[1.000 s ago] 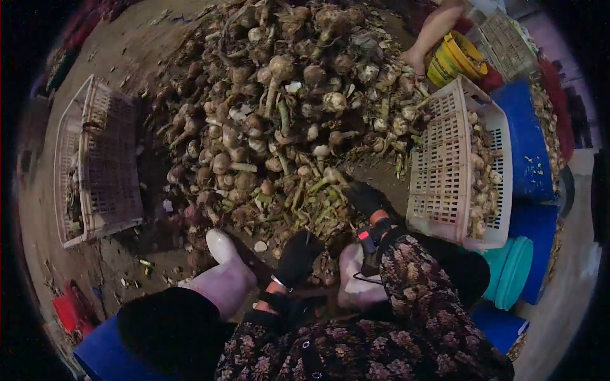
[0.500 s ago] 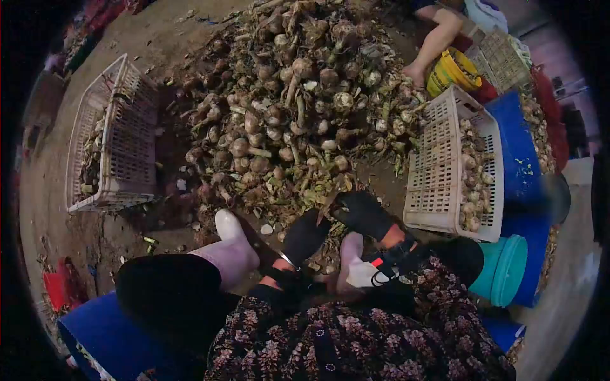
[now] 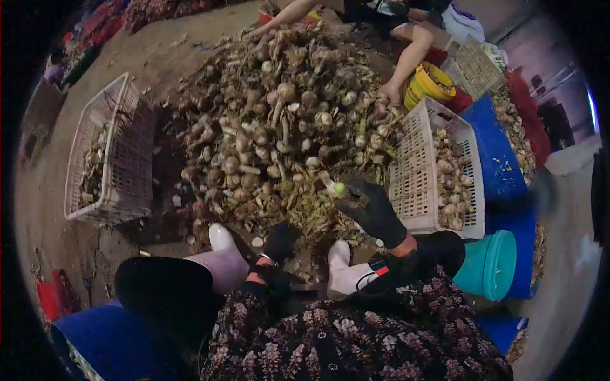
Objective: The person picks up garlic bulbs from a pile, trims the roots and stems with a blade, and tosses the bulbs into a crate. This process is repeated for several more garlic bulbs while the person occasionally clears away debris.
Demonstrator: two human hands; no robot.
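Note:
A large heap of garlic bulbs with stems (image 3: 279, 120) lies on the floor in front of me. My right hand (image 3: 372, 209), in a dark glove, is at the heap's lower right edge. Its fingers are closed on a cut stem piece (image 3: 337, 188) with a round pale green end. Lower down, between the white boots (image 3: 222, 238), my left hand (image 3: 281, 242) is also dark-gloved, and its fingers are too dark to make out.
White crates stand at left (image 3: 130, 159) and right (image 3: 413, 171), both partly filled. Beyond the right crate are a yellow bucket (image 3: 429, 86) and another person's bare leg (image 3: 410, 57). A teal bucket (image 3: 499, 265) and blue containers (image 3: 499, 146) are at my right.
My hands have moved apart. The right one has gone up and right with the stem piece; the left has moved down and left. The view has shifted, showing more of the other person.

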